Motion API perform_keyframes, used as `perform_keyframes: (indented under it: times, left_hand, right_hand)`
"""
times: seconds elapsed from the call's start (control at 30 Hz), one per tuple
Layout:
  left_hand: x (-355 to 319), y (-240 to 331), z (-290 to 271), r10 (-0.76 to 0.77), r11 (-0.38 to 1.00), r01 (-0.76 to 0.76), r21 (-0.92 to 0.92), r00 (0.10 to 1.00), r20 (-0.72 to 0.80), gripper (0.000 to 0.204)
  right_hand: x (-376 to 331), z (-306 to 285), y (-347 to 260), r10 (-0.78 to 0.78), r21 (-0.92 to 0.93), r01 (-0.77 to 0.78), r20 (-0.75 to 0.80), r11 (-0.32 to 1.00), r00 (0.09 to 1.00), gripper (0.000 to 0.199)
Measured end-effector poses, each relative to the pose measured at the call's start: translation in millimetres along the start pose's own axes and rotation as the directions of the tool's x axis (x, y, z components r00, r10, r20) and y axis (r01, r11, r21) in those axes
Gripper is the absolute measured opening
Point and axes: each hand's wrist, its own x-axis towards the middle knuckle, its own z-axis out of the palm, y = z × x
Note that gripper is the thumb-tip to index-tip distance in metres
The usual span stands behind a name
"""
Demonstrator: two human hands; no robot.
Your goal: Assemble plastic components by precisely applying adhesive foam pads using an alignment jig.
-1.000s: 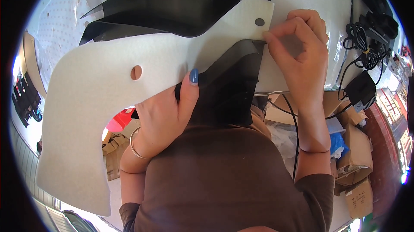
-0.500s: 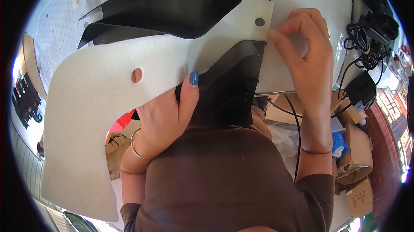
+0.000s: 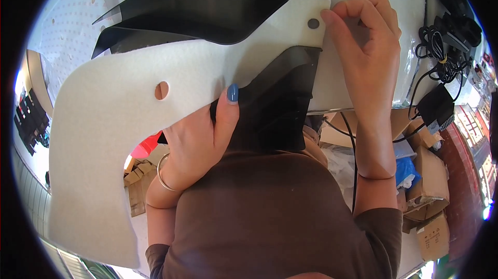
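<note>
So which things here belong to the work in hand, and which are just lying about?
In use:
white felt piece, held in left hand, its narrow end at the fingertips of right hand
black curved panel, behind the felt

Apparently lying about:
cable bundle
cardboard box
blue plastic

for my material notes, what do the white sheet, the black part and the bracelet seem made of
White sheet: probably felt or similar padding, matte, as the surface looks faintly fuzzy.
Black part: likely plastic, smooth with a slight gloss, going by its soft sheen and thin, crisp edges.
Bracelet: apparently metal, polished, since it glints; which metal I can't tell.
</note>
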Motion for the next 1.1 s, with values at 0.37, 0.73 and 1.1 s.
perform_keyframes:
  times: [0.37,0.73,1.1]
  left_hand:
    - [0.9,0.3,-0.5,-0.002,1.0,0.002,-0.005,1.0,0.014,0.018]
    - [2.3,-1.0,1.5,0.028,0.995,-0.027,0.092,1.0,-0.01,0.019]
    - [1.0,16.9,-11.7,0.042,0.968,-0.002,0.252,0.987,-0.154,0.029]
  right_hand:
    - [0.1,3.4,1.8,0.005,-0.057,-0.006,-0.03,0.998,1.0,0.009]
    - [5.0,8.4,-3.5,-0.1,-0.304,0.077,-0.061,0.949,0.993,0.011]
    - [6.7,-19.5,-26.1,-0.343,-0.056,0.392,0.383,0.918,0.858,0.027]
